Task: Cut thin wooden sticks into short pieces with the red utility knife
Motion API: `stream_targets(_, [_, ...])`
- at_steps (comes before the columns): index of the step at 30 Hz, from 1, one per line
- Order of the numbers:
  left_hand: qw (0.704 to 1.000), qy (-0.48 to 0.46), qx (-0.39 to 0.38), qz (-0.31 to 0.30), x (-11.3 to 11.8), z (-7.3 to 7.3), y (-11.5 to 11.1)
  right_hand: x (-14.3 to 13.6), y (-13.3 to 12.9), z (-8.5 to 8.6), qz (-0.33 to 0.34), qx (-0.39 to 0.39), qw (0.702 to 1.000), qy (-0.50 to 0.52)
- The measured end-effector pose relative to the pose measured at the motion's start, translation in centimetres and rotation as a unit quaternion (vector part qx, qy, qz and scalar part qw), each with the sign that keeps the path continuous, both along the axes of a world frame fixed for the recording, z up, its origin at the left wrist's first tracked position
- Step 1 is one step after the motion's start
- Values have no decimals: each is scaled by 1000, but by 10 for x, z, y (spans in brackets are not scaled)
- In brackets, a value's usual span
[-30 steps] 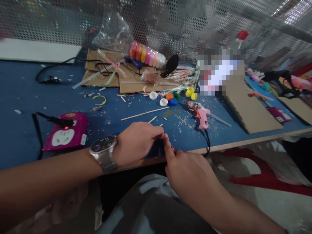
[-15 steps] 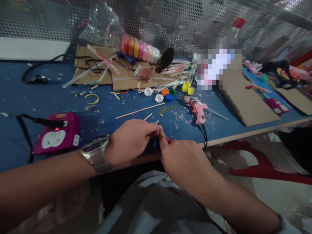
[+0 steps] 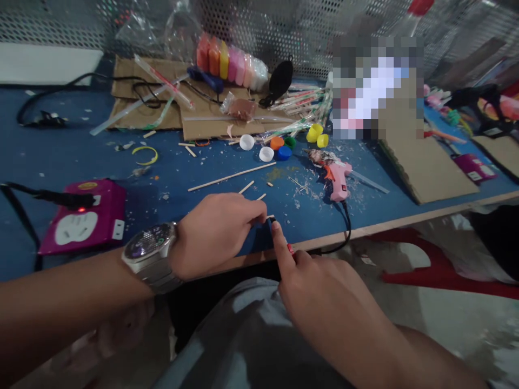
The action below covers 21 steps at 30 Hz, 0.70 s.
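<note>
Right hand (image 3: 324,286) grips one red-handled tool (image 3: 290,249), long axis forward-left; left hand (image 3: 219,232) pinches one stick (image 3: 270,216); two white caps (image 3: 246,142) beyond

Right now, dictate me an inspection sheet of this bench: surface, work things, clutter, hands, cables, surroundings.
Surface: blue tabletop, strewn with pale scraps.
Work things: red-and-black tool, mostly hidden; wooden stick end beside its dark tip.
Clutter: pink glue gun, loose plastic caps, cardboard sheet, a longer wooden stick.
Hands: left hand has its fingertips at the stick end, grip hidden; right hand holds the tool, index finger extended along it.
Cables: glue gun cable runs over the front edge; black plug sits in the magenta power strip, its red light lit.
Surroundings: perforated panel behind.
</note>
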State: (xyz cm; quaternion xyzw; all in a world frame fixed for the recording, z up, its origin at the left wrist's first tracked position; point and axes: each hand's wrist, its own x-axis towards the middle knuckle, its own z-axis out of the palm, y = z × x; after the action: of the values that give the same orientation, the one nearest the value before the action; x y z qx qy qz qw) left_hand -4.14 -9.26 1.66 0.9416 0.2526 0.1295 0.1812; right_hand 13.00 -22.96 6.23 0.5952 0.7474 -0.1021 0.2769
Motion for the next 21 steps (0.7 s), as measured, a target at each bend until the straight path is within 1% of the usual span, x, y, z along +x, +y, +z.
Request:
stream_targets(4, [1000, 1, -12, -1, -2, 1, 2, -3, 4, 2, -5, -10, 1000, -6])
stream_targets(7, [1000, -15, -18, -10, -3, 0, 2, -5, 8, 5, -6, -14, 1000, -8])
stream_targets(10, [999, -32, -6, -21, -2, 0, 1, -7, 10, 6, 0, -19, 1000, -12])
stream_targets(13, [999, -29, -1, -27, -1, 1, 2, -8, 12, 7, 3, -11, 1000, -18])
stream_targets(15, [1000, -18, -11, -20, 0, 1, 2, -7, 13, 8, 9, 2, 1000, -20])
stream_targets(18, [999, 6, -33, -3, 0, 3, 2, -5, 16, 8, 36, 26, 999, -18])
stream_targets(21, [999, 11, -47, 6, -1, 5, 2, -2, 21, 9, 49, 32, 998, -4])
